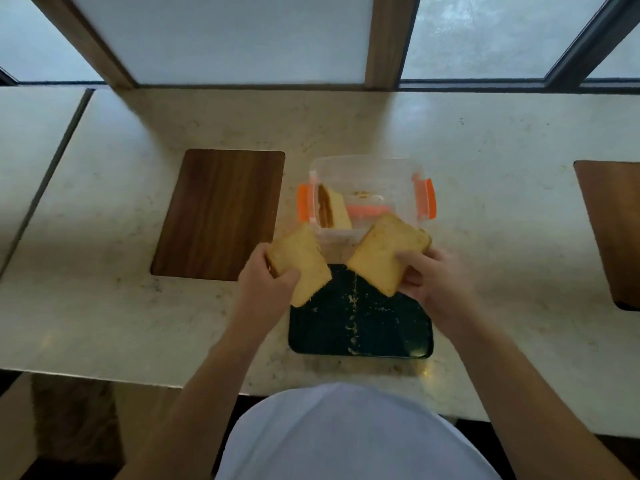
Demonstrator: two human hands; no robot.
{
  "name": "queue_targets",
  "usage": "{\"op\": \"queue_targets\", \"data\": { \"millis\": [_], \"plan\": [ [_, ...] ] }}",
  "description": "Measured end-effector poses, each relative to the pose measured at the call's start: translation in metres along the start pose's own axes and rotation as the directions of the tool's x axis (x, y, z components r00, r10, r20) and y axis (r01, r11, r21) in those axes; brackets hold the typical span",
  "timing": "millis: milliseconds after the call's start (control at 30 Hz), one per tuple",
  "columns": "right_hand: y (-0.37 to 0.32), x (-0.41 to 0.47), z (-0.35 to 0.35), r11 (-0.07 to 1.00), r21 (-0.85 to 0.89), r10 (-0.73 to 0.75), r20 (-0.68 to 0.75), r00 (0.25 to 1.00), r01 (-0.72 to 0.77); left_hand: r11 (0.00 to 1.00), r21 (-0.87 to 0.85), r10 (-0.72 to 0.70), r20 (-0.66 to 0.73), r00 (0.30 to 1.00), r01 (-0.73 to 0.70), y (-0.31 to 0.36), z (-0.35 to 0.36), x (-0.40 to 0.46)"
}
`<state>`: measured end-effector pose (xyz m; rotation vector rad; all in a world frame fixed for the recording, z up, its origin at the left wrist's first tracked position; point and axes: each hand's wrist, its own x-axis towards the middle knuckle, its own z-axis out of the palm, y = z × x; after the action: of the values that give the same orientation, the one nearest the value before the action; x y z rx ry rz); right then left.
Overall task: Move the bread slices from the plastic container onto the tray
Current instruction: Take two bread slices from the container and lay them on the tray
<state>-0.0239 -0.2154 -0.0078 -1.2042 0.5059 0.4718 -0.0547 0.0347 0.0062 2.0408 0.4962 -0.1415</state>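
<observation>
1. three bread slices show, all placed relative to the dark tray (pixel 360 327).
2. the left hand (pixel 266 275) grasps one slice (pixel 299 266) over the tray's far left corner.
3. the right hand (pixel 433 275) grasps a second slice (pixel 388 252) over the tray's far right corner.
4. a third slice (pixel 334 211) leans inside the one plastic container (pixel 367 195), just beyond the tray.
5. crumbs dot the tray; no slice lies on it.
6. two wooden boards: one (pixel 221 213) left of the tray, one (pixel 613 230) far right.

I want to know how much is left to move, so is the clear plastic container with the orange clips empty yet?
Not empty. The clear plastic container has no lid on and one bread slice leans against its left wall.
</observation>
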Motion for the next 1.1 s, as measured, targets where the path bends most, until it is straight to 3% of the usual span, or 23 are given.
{"op": "queue_targets", "data": {
  "millis": [100, 267, 367, 633, 1100],
  "plan": [
    [0.038, -0.003, -0.001, 0.986, 0.019, 0.169, -0.114, 0.979, -0.168, 0.993, 0.016, -0.117, -0.011, 0.993, 0.117, -0.047, -0.003, -0.024],
    [0.079, 0.007, 0.012, 0.931, -0.19, 0.256, -0.27, 0.928, -0.312, 0.986, 0.038, -0.162, -0.069, 0.984, 0.165, -0.092, -0.004, -0.045],
    [0.093, 0.016, 0.027, 0.911, -0.033, 0.389, -0.26, 0.884, -0.411, 0.985, 0.034, -0.168, -0.065, 0.984, 0.17, -0.103, -0.008, -0.046],
    [0.108, 0.035, 0.066, 0.81, 0.392, 0.52, -0.138, 0.843, -0.436, 0.984, 0.027, -0.172, -0.074, 0.982, 0.175, -0.116, -0.017, -0.042],
    [0.114, 0.035, 0.075, 0.818, 0.308, 0.551, -0.176, 0.816, -0.486, 0.971, 0.006, -0.24, -0.038, 0.97, 0.241, -0.118, -0.017, -0.026]
  ]
}}
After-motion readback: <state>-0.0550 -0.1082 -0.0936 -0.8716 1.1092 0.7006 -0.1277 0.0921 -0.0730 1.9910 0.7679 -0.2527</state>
